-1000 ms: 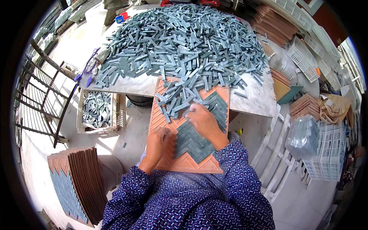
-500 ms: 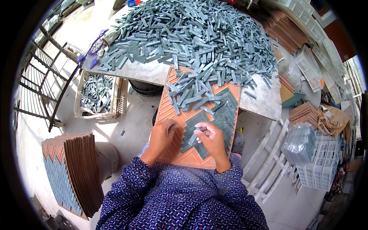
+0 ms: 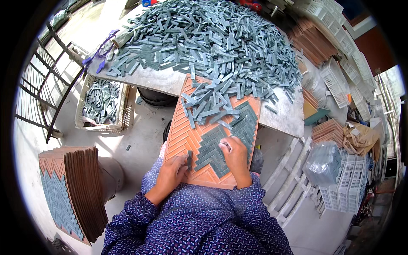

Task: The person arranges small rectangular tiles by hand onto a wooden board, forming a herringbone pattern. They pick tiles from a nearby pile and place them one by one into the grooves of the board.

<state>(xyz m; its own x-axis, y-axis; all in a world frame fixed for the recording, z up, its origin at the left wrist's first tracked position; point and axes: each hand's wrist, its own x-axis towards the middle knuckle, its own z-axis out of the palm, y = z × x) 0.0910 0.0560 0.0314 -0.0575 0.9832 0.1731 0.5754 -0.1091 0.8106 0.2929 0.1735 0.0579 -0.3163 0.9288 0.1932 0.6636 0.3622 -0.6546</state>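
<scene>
An orange herringbone-grooved tray [image 3: 173, 142] leans across my lap, its far end at the table. Dark green stone strips fill part of its grooves as a zigzag panel [image 3: 211, 145], right of the middle. Over the tray's lower left, my left hand [image 3: 171, 173] is closed on a single dark stone strip [image 3: 190, 159], held on end between thumb and fingers. My right hand [image 3: 236, 158] rests over the laid strips with fingers curled in a pinch; whatever they hold is hidden. Loose strips [image 3: 209, 103] lie heaped on the tray's upper part.
A large pile of stone strips [image 3: 212, 46] covers the table [image 3: 159, 82]. Left of it stand a crate of strips [image 3: 102, 104] and a stack of trays [image 3: 87, 187]. To the right are a white slatted rack [image 3: 285, 172], plastic crates [image 3: 345, 182] and more orange trays [image 3: 312, 40].
My left hand has moved down and now shows a stone strip in its fingers. The strip seen in my right hand no longer shows; that hand has turned down onto the panel.
</scene>
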